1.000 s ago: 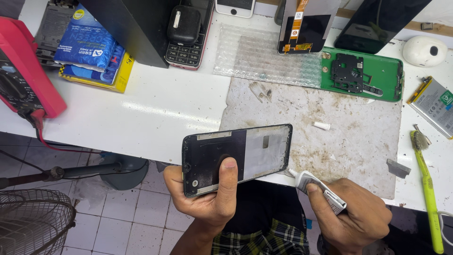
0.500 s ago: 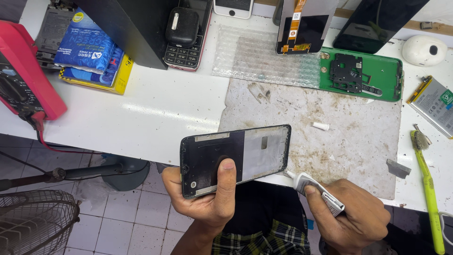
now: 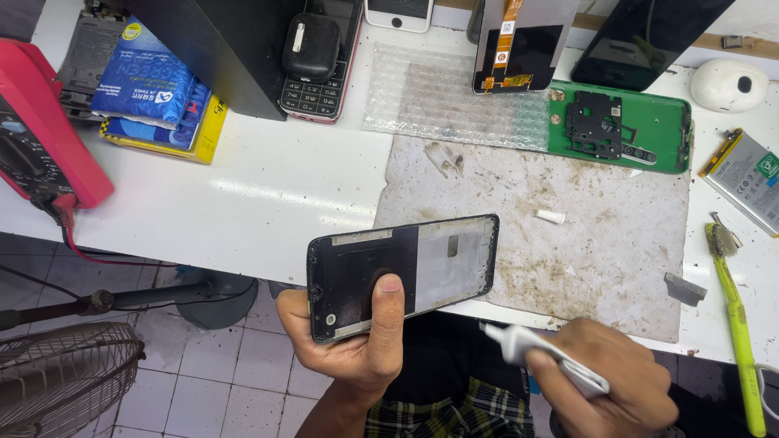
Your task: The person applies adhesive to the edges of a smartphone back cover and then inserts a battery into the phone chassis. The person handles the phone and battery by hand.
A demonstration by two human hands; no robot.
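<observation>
My left hand (image 3: 357, 341) holds a black phone frame (image 3: 406, 272) flat over the front edge of the white bench, thumb pressed on its dark inner face. The frame's right half shows a pale metal plate. My right hand (image 3: 604, 385) grips a small white squeeze tube (image 3: 540, 355), its nozzle pointing up-left toward the frame's lower right corner, a short gap away. A small white cap (image 3: 552, 216) lies on the stained grey work mat (image 3: 584, 243) beyond the frame.
A green phone back with a black board (image 3: 621, 126) lies at the mat's far edge, beside bubble wrap (image 3: 454, 101). A green toothbrush (image 3: 734, 316), metal blade (image 3: 684, 289) and battery (image 3: 746, 180) lie right. A red multimeter (image 3: 40, 146), keypad phone (image 3: 320, 57) and fan (image 3: 65, 381) are left.
My right hand has turned the white tube and lowered it slightly, nozzle now aimed toward the frame. The frame in my left hand has barely moved.
</observation>
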